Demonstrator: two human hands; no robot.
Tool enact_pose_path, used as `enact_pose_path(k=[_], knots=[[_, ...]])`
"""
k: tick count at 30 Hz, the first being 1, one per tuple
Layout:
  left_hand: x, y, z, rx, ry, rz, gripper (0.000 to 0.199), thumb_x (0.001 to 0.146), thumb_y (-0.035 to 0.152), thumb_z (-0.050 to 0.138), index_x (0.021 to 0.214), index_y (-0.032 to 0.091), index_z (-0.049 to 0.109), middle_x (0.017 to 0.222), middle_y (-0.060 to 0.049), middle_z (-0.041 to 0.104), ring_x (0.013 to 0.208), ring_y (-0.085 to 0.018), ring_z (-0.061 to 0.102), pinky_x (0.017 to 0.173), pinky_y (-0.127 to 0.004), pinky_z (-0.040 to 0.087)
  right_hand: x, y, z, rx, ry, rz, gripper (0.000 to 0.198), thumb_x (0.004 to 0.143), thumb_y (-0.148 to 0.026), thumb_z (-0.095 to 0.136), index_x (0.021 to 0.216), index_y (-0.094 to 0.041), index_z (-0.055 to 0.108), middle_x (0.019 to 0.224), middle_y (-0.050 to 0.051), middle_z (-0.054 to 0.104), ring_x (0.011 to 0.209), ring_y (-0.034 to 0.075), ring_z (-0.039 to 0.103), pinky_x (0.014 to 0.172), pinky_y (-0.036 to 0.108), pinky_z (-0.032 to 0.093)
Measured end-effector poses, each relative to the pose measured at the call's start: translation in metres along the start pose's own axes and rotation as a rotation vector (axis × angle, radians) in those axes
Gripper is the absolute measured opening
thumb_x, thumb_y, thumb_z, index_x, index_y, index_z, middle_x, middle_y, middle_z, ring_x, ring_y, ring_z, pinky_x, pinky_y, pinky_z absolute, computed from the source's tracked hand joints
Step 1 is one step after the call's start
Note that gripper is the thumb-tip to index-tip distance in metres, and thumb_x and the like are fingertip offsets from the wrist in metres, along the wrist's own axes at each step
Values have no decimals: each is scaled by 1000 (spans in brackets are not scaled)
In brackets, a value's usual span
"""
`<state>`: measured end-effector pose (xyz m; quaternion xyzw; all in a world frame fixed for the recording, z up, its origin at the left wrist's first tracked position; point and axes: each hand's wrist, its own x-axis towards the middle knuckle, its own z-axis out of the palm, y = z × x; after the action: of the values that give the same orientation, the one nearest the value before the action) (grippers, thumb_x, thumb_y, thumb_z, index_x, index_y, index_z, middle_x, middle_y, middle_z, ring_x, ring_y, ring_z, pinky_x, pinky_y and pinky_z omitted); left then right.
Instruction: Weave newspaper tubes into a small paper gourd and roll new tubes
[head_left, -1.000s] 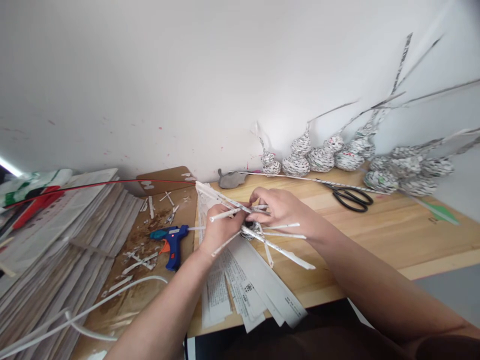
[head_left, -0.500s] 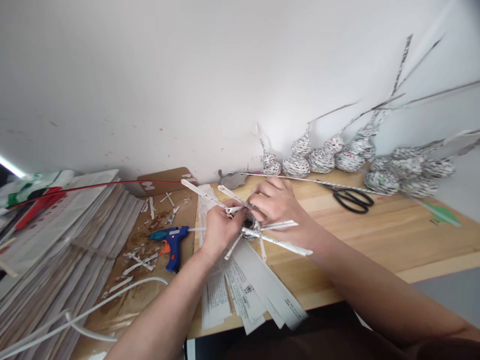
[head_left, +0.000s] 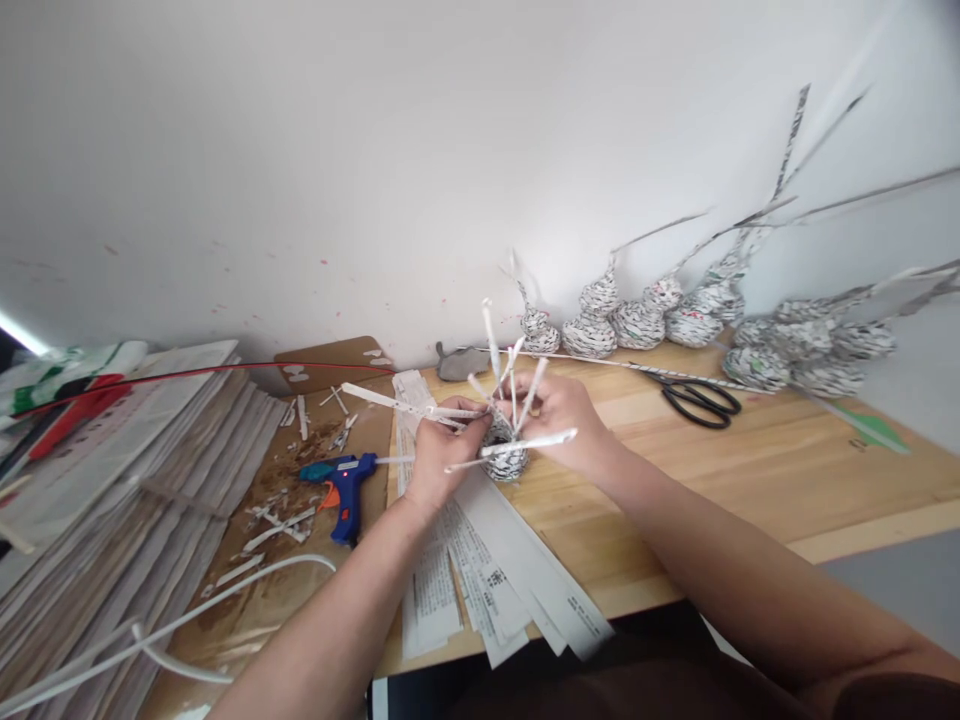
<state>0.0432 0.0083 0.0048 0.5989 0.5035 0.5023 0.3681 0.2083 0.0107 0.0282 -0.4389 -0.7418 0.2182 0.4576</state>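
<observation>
Between my hands sits a small round basket woven from rolled newspaper (head_left: 507, 464), its white paper rods sticking up and outward. My left hand (head_left: 444, 450) is closed on its left side, thumb and fingers pinching the paper near the rim. On the far right side, my right hand (head_left: 566, 415) has bent fingers around the upright rods; its fingertips are partly hidden behind them. One long paper rod (head_left: 390, 402) points left past my left hand, and another (head_left: 551, 440) crosses the near rim. Printed paper strips (head_left: 517, 570) lie fanned out beneath.
Black-handled scissors (head_left: 701, 402) lie at right, by a long thin paper rod. Several woven paper gourds (head_left: 592, 335) line the wall. At left are a blue glue gun (head_left: 349, 490), paper scraps, a white cable (head_left: 225, 580) and stacked newspapers (head_left: 172, 480).
The woven piece has turned and tilted, so several rods that spread flat now stand upright. My right hand has shifted slightly right and down; my left hand stays at the rim.
</observation>
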Motion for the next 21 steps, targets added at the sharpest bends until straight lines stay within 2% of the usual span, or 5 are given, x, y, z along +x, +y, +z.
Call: enact_pose_path(k=[4, 7, 11, 15, 21], knots=[[-1, 0, 3, -113, 32, 6, 15, 70, 27, 71, 77, 13, 68, 77, -4, 72, 69, -16, 64, 63, -25, 48, 7, 3, 0, 398, 41, 224, 13, 79, -26, 64, 87, -19, 59, 77, 2, 70, 71, 17, 66, 63, 28, 49], [-4, 4, 3, -117, 74, 22, 14, 71, 26, 71, 77, 14, 68, 77, -4, 73, 69, -16, 65, 62, -24, 48, 12, 7, -2, 545, 34, 344, 18, 75, -33, 67, 81, -19, 58, 71, 1, 68, 64, 17, 64, 60, 28, 50], [-9, 7, 4, -59, 59, 118, 7, 73, 22, 69, 75, 15, 68, 72, -2, 72, 65, -14, 64, 60, -22, 48, 12, 6, -11, 502, -143, 381, 27, 69, -41, 74, 70, -19, 59, 68, 3, 65, 63, 17, 61, 59, 30, 49], [-10, 4, 3, 43, 21, 222, 5, 75, 16, 65, 76, 17, 69, 74, -2, 73, 65, -14, 65, 60, -21, 49, 10, 0, -23, 471, -292, 440, 29, 63, -41, 80, 71, -19, 62, 71, 2, 66, 65, 17, 61, 59, 29, 47], [-10, -2, 0, 149, -61, 383, 13, 79, 10, 61, 81, 18, 72, 82, -4, 75, 76, -16, 70, 74, -27, 54, 14, 16, -29, 522, -501, 499, 36, 70, -48, 76, 70, -15, 60, 62, 0, 62, 55, 11, 57, 53, 24, 44]])
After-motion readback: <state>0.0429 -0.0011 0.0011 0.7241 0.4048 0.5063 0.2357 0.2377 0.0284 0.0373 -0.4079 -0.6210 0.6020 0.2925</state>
